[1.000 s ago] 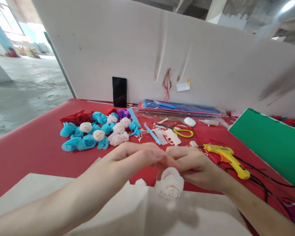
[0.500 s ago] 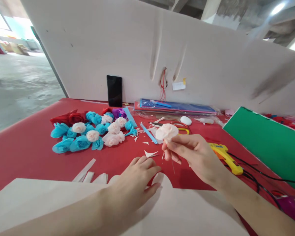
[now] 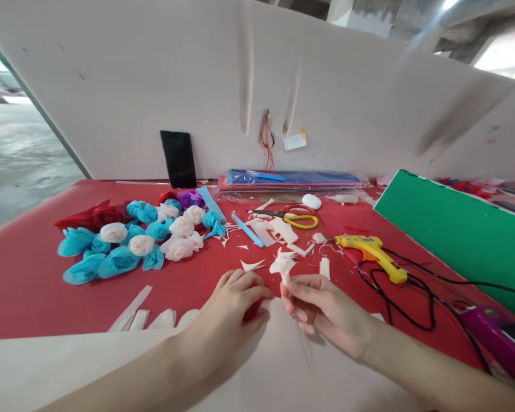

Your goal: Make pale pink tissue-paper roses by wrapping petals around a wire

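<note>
Between the thumb and fingers of my right hand [image 3: 321, 306] is a small pale paper flower [image 3: 282, 264] on a thin wire stem. The stem slants down below the fingers. My left hand [image 3: 234, 306] rests palm down at the far edge of a large white sheet [image 3: 68, 360], a little left of the flower. Its fingers are loosely bent, with the thumb apart, and nothing shows in them. White cut petal pieces [image 3: 165, 319] and strips [image 3: 131, 309] stick out past the sheet, left of this hand.
Finished blue, white and red paper flowers [image 3: 120, 260] lie at left. Scissors [image 3: 300, 220], a blue pen [image 3: 248, 230] and paper scraps [image 3: 284, 230] are beyond my hands. A yellow glue gun [image 3: 373, 252] with black cord, a purple device [image 3: 493, 340] and a green board [image 3: 450, 240] stand right.
My right hand has brought the flower down and towards me, tilting it so its side and wire stem show. The left hand has hardly moved. The view has turned slightly right.
</note>
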Demonstrator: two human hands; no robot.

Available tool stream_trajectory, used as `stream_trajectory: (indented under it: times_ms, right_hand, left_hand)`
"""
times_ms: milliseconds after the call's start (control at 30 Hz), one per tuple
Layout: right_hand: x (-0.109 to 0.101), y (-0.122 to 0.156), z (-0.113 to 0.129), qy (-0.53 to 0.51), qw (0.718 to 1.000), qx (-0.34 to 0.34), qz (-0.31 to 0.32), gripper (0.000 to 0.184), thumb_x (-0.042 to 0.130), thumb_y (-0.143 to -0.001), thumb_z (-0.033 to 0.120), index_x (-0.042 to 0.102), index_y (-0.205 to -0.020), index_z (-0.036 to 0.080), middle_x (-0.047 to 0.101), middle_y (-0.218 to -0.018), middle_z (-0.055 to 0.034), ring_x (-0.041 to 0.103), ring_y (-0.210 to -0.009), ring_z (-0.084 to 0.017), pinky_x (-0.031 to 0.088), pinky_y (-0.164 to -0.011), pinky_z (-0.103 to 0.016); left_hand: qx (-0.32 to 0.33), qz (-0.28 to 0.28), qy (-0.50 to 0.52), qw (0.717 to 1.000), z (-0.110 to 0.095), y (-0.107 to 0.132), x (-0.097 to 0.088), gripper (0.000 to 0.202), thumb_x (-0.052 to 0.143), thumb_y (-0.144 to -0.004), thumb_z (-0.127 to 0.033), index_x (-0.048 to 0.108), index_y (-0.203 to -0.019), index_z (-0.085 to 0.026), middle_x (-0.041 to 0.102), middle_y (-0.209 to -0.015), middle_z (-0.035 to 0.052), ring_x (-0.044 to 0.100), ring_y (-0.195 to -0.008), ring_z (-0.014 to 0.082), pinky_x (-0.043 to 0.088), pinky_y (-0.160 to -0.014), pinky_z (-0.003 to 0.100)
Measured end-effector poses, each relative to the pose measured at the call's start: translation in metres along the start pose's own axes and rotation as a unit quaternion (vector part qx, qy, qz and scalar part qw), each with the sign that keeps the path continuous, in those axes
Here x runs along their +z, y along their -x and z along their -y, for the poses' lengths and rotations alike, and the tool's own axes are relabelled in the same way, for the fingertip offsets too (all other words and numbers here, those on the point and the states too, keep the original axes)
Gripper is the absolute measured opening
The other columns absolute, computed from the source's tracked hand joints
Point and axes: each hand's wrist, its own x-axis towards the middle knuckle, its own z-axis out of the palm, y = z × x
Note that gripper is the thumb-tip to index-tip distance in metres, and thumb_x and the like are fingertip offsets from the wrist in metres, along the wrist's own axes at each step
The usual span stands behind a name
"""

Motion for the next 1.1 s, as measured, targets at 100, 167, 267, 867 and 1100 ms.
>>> stream_trajectory:
  times_ms: [100, 167, 267, 867, 1100]
  right_hand:
    - [0.0, -0.002, -0.006, -0.025, 0.999, 0.012, 0.023, 0.025, 0.08, -0.071, 0.035, 0.069, -0.069, 0.013, 0.061, -0.059, 0.0015, 0.039, -0.043, -0.003, 0.031, -0.038, -0.016]
    - [0.0, -0.003, -0.008, -0.039, 0.999, 0.016, 0.033, 0.027, 0.081, -0.069, 0.036, 0.068, -0.068, 0.012, 0.061, -0.058, 0.0017, 0.039, -0.042, -0.003, 0.03, -0.037, -0.016]
    - [-0.001, -0.004, -0.01, -0.058, 0.998, 0.019, 0.034, 0.024, 0.081, -0.07, 0.033, 0.069, -0.069, 0.012, 0.061, -0.057, 0.0019, 0.039, -0.042, -0.003, 0.03, -0.036, -0.015]
    - [-0.01, -0.007, -0.01, -0.121, 0.992, 0.039, 0.018, 0.025, 0.083, -0.067, 0.03, 0.066, -0.068, 0.013, 0.06, -0.055, 0.0039, 0.041, -0.042, -0.003, 0.029, -0.036, -0.014]
    - [-0.012, -0.006, -0.009, -0.128, 0.99, 0.046, 0.023, 0.026, 0.082, -0.068, 0.031, 0.063, -0.07, 0.013, 0.056, -0.054, 0.0051, 0.04, -0.041, -0.003, 0.03, -0.038, -0.014]
  left_hand:
    - [0.001, -0.011, -0.004, 1.0, 0.0, 0.0, 0.001, 0.019, 0.058, -0.078, -0.006, 0.068, -0.08, -0.022, 0.07, -0.085, 0.0029, 0.061, -0.083, 0.0231, 0.051, -0.084, 0.042]
    - [0.004, -0.018, -0.009, 1.0, 0.0, 0.0, 0.001, 0.019, 0.058, -0.078, -0.006, 0.068, -0.079, -0.022, 0.069, -0.082, 0.0026, 0.061, -0.081, 0.0233, 0.051, -0.083, 0.043]
    - [0.008, -0.027, -0.015, 1.0, -0.001, 0.002, 0.001, 0.02, 0.057, -0.077, -0.006, 0.068, -0.082, -0.022, 0.07, -0.082, 0.0022, 0.061, -0.081, 0.023, 0.05, -0.083, 0.043]
    - [0.079, -0.089, -0.053, 0.991, 0.002, 0.008, 0.004, 0.016, 0.058, -0.086, -0.015, 0.07, -0.093, -0.022, 0.078, -0.092, 0.0018, 0.064, -0.081, 0.0232, 0.041, -0.09, 0.048]
    - [0.096, -0.126, -0.029, 0.987, 0.003, 0.007, 0.007, 0.014, 0.058, -0.086, -0.015, 0.07, -0.087, -0.022, 0.078, -0.087, 0.0003, 0.064, -0.076, 0.0211, 0.043, -0.085, 0.043]
